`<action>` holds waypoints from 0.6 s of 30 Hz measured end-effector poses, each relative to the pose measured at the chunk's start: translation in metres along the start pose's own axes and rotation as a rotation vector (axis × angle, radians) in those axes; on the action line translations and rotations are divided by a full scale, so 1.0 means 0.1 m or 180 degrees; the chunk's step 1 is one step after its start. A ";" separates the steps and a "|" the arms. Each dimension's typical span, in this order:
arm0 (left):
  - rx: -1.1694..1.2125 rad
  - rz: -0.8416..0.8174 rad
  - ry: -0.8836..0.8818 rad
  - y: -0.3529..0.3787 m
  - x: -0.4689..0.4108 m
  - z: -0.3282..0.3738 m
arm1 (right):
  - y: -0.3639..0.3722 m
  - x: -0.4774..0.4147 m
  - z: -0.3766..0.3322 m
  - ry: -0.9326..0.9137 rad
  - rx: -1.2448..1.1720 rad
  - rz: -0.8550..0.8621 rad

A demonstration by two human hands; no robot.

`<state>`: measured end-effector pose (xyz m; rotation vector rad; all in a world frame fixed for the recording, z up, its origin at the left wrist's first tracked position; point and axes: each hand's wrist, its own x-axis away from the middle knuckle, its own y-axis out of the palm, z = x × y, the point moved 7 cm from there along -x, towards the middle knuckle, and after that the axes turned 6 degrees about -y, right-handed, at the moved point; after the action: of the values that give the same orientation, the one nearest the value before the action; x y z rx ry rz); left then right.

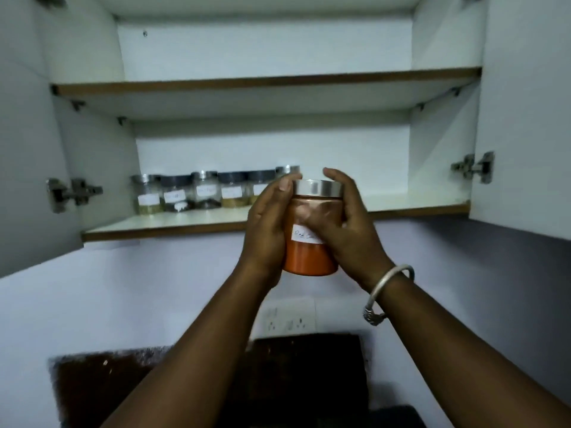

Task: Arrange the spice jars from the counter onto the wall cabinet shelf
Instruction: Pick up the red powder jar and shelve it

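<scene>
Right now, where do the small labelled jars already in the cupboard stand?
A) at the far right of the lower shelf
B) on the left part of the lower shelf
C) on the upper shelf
B: the row of small jars stands on the left part of the lower shelf, behind the held orange jar.

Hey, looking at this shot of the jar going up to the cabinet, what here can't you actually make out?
All from the head view:
The label on the orange jar: the right hand covers its end, so only "Red" reads.
The labels on the shelf jars: too blurred and small to read.
The last jar in the row: mostly behind the left hand.
The top of the upper shelf: seen from below, so hidden.
</scene>
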<state>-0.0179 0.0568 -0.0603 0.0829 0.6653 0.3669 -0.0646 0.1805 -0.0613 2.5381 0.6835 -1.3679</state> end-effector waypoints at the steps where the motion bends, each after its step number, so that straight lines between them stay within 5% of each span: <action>1: -0.0066 0.0023 0.0113 -0.01 -0.16 0.02 | -0.03 -0.15 0.03 0.0005 0.0152 -0.0049; 9: -0.1318 -0.0066 0.0130 -0.04 -1.40 -0.22 | -0.44 -1.36 0.70 0.0400 0.1315 0.0002; 15: -0.3789 -0.0383 -0.0187 -0.35 -1.79 -0.90 | -0.70 -1.95 1.49 0.0934 0.1975 -0.0083; 18: -0.4330 -0.0486 -0.0282 -0.37 -1.88 -1.05 | -0.74 -2.13 1.83 0.1176 0.2182 -0.0116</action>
<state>-0.2074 -0.0491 -0.0396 -1.2302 0.2249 0.5974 -0.3362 0.1128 0.0155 3.3872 0.3398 -1.3208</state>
